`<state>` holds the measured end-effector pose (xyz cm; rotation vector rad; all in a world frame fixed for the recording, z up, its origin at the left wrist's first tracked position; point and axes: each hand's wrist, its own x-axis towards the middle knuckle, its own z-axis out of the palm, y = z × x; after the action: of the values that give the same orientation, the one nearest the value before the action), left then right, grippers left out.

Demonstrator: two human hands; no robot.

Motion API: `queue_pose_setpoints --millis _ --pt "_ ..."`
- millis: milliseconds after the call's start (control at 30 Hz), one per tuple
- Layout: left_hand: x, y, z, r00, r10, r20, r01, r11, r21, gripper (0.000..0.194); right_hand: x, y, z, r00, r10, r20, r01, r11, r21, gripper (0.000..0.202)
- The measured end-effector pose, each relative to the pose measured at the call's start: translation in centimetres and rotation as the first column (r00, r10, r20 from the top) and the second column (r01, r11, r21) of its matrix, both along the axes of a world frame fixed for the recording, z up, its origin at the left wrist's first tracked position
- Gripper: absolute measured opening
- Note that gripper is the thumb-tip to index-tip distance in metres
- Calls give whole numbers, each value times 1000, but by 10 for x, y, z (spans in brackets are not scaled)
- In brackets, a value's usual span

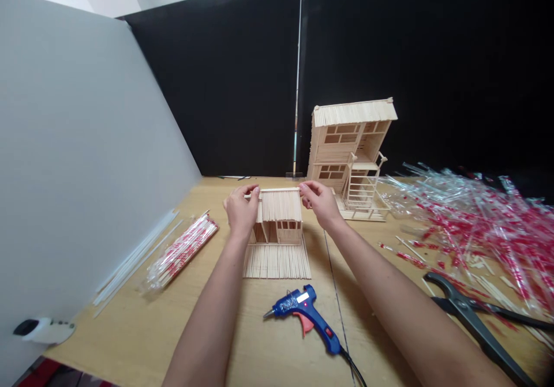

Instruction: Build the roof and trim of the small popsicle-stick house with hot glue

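Note:
A small model house (pixel 281 207) made of thin wooden sticks stands on the table in front of me, with a slatted roof, railings and a flat stick deck at its front. My left hand (pixel 243 209) is closed at the left end of the roof ridge, thumb and fingers pinched. At the ridge's right end, my right hand (pixel 319 202) pinches with its fingertips. Part of the house's left side is hidden by my left hand. Nearer to me, between my forearms, lies a blue hot glue gun (pixel 298 306) with an orange trigger, its nozzle pointing left.
Behind to the right stands a taller two-storey stick house (pixel 346 150). Clear and red wrappers (pixel 471 225) pile up on the right, near large dark-handled cutters (pixel 467 312). On the left lie a wrapped stick bundle (pixel 182 251) and white glue sticks (pixel 134 263). Partitions (pixel 216 87) enclose the table.

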<state>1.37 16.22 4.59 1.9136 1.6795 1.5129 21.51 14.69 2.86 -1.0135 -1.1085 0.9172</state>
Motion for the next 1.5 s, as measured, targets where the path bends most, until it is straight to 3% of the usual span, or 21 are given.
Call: queue_pose_setpoints --millis 367,600,667,733,867,967,1067,1167,1233,1333,1400,1500 --pt "-5 -2 0 999 39 -11 -39 999 12 24 -1 0 -1 1000 -11 21 10 1000 14 39" --pt "-6 -4 1 993 60 -105 -55 997 46 18 -2 1 -4 998 -33 53 33 999 18 42" --pt "-11 -5 1 997 59 -40 -56 996 76 19 1 -1 -3 997 -47 56 46 999 17 45" --pt "-20 -8 3 991 69 119 -84 988 129 21 7 -3 0 996 -69 53 68 998 15 47" --pt "-47 -24 14 880 130 457 -244 949 198 29 28 -13 14 992 -126 15 125 991 41 50" --pt "-67 -45 21 802 169 573 -360 902 238 29 44 -21 25 987 -158 -35 160 984 73 48" --pt "-80 -73 20 777 202 596 -423 869 256 35 54 -29 29 986 -167 -10 167 984 63 42" --pt "-86 -100 9 790 226 571 -414 882 224 43 56 -35 21 959 -94 267 115 991 -64 36" --pt "-88 -115 -4 830 233 507 -341 931 130 46 53 -38 9 888 23 458 73 979 -191 34" --pt "-91 -132 -31 936 101 338 -58 989 -138 45 44 -42 -15 808 161 567 42 944 -328 19" --pt "-92 -141 -51 966 -48 253 135 932 -336 42 37 -44 -30 764 192 616 71 924 -376 4" --pt "-92 -151 -75 973 -103 208 199 833 -516 42 26 -44 -50 718 202 666 114 910 -399 32"
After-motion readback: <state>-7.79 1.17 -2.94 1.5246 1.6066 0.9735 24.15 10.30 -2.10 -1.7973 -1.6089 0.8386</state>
